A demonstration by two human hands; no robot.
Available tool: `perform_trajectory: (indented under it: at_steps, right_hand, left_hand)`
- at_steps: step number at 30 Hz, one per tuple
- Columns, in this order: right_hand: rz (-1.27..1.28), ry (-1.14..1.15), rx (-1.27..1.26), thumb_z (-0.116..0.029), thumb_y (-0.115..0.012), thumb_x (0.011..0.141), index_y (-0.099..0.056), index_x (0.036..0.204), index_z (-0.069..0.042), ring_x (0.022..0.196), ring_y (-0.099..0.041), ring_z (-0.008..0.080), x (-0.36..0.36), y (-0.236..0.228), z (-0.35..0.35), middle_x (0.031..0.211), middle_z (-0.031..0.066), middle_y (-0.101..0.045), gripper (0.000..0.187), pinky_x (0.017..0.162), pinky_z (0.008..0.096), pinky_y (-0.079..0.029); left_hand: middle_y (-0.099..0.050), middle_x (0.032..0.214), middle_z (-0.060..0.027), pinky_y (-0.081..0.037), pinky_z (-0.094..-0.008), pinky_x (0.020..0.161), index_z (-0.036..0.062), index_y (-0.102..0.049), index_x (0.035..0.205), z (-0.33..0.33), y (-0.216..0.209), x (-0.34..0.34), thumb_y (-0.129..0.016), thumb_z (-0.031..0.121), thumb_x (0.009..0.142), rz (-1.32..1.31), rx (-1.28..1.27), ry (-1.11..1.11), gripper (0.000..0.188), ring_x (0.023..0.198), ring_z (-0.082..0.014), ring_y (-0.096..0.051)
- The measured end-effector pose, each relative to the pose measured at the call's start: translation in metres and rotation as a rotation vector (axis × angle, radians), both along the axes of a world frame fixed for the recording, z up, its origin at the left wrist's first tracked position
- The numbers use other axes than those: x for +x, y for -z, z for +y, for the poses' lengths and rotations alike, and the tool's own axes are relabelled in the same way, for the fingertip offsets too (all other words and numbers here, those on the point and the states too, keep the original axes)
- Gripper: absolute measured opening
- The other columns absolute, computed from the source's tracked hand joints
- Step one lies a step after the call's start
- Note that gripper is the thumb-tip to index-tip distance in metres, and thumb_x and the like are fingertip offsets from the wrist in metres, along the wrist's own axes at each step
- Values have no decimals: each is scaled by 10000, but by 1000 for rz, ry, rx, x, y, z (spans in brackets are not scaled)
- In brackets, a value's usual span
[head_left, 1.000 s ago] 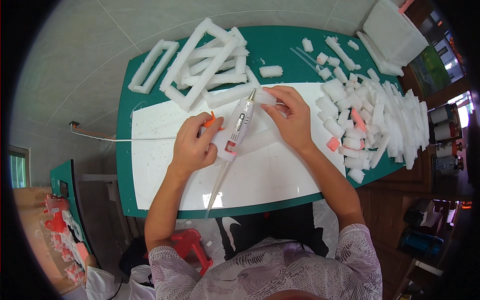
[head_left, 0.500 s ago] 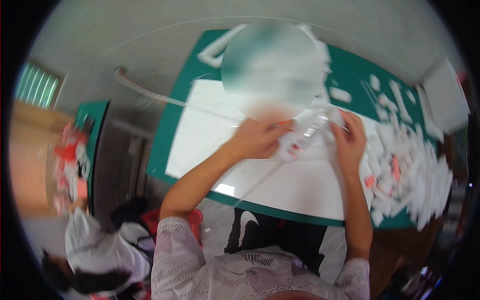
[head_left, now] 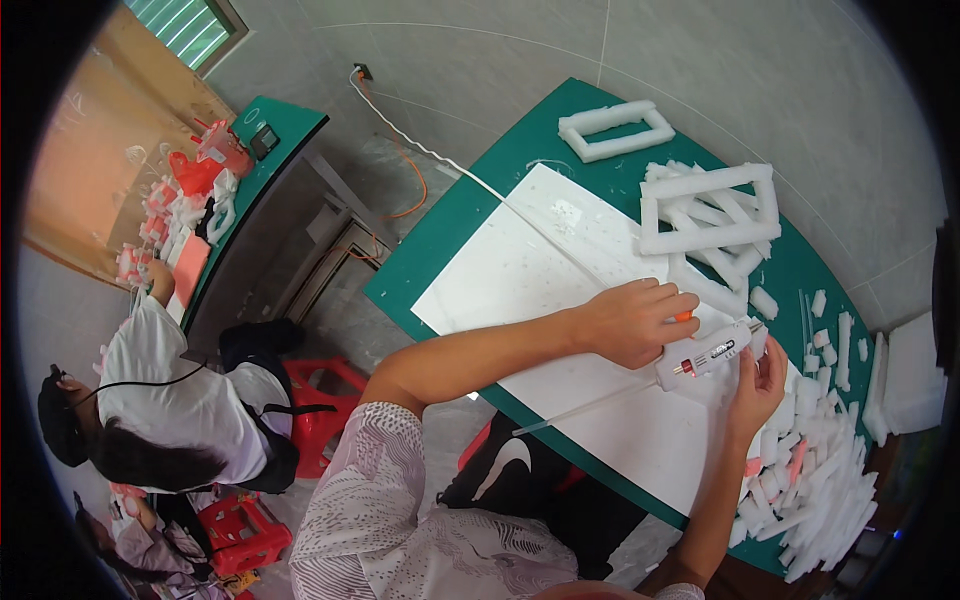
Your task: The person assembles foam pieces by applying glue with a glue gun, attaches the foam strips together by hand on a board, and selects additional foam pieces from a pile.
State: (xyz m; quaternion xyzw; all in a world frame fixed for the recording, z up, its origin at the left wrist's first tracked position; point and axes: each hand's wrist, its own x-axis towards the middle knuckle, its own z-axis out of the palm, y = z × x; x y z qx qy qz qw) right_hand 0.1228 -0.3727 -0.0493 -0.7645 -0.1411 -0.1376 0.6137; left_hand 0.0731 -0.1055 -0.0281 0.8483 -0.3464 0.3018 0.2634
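Note:
My left hand (head_left: 640, 322) is closed around the handle of a white hot glue gun (head_left: 706, 354), its fingers at the orange trigger (head_left: 683, 316). A long translucent glue stick (head_left: 580, 408) sticks out of the back of the gun toward the table's front edge. At the nozzle, my right hand (head_left: 756, 392) pinches a small white foam piece (head_left: 761, 342). The fingers partly hide that piece, and I cannot tell whether the nozzle touches it. Both hands are over a white board (head_left: 530, 260) lying on the green table (head_left: 430, 290).
White foam frames (head_left: 712, 242) are stacked at the far side, with another frame (head_left: 615, 130) behind. Foam strips (head_left: 825, 490) pile up at the right. A white power cord (head_left: 440, 155) runs from the wall across the board. At left, a person (head_left: 180, 400) sits by another green table (head_left: 270, 160).
My view has turned, so the table appears swung round and the foam frames and neighbouring people now show clearly. The glue gun stays in my left hand, with my right hand by its nozzle.

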Motion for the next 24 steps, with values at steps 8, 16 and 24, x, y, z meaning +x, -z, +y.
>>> perform_trajectory:
  at_steps: [8, 16, 24]
  right_hand:
    - [142, -72, 118, 108, -619, 914, -583, 1262, 100, 1142, -619, 198, 4, 4, 6, 1271, 135, -579, 350, 1002, 295, -491]
    - [60, -81, 117, 96, -631, 919, -577, 1270, 96, 1161, -610, 202, 0, 8, 0, 1287, 143, -572, 355, 1012, 303, -494]
    - [33, -71, 80, 96, -642, 913, -593, 1260, 76, 1146, -602, 187, 4, 11, 0, 1290, 131, -566, 351, 1000, 288, -501]
  left_hand:
    - [-558, 1067, -108, -428, -359, 661, 68, -631, 1087, 7, -3, -2, -672, 12, 634, -4, 18, -3, 459, 781, -258, -533]
    - [-553, 1095, -127, -439, -371, 682, 72, -623, 1134, 5, -3, 0, -677, 26, 634, 29, 47, 16, 505, 792, -274, -535]
    - [-551, 1145, -142, -453, -384, 708, 70, -633, 1133, 5, 0, 2, -694, 63, 664, 64, 54, 16, 473, 864, -293, -564]
